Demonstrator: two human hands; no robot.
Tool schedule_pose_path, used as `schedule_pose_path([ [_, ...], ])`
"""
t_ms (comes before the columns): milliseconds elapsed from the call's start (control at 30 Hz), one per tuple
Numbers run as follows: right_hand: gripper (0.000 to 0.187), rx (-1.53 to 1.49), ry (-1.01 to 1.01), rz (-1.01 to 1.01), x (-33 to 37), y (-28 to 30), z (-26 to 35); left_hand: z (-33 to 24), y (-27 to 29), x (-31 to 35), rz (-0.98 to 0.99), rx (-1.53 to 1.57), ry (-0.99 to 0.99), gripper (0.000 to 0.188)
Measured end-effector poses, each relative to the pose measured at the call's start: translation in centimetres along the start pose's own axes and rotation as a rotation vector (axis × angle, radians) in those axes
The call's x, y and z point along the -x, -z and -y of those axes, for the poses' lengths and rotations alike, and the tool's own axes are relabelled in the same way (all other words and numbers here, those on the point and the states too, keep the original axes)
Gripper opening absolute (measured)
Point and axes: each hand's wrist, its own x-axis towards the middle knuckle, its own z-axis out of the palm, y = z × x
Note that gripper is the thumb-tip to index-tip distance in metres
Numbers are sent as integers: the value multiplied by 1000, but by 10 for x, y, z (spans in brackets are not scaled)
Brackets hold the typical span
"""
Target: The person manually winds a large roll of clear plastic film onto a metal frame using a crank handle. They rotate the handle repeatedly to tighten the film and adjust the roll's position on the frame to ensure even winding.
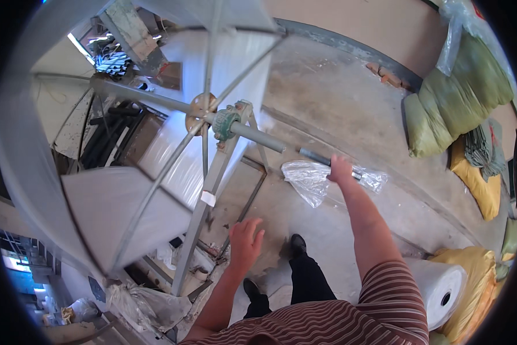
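Observation:
My right hand (340,169), arm stretched forward, is closed round a dark metal pipe (313,155). The pipe's far end sits just right of the bare end of a grey shaft (261,137), with a gap between them. That shaft passes through a green bearing block (226,125) into the round hub (202,115) of a large spoked reel with whitish plastic sheeting (126,201) round it. My left hand (245,244) hangs open beside the metal support post (198,224), holding nothing. Below the pipe is a crumpled clear plastic bag (307,178).
Green stuffed sacks (460,95) and a yellow sack (477,178) line the right side. A white film roll (439,287) lies near my right elbow, by more yellow sacking (465,270). Loose plastic (143,305) and metal bars lie at the reel's base.

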Motion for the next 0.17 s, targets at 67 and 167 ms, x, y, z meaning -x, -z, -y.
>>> schedule_pose_path([
  [67,84,-85,-3,170,34,-29,11,-10,9,9,2,-8,-13,34],
  [167,83,-177,68,262,81,-38,30,-16,24,31,-10,-10,-27,36],
])
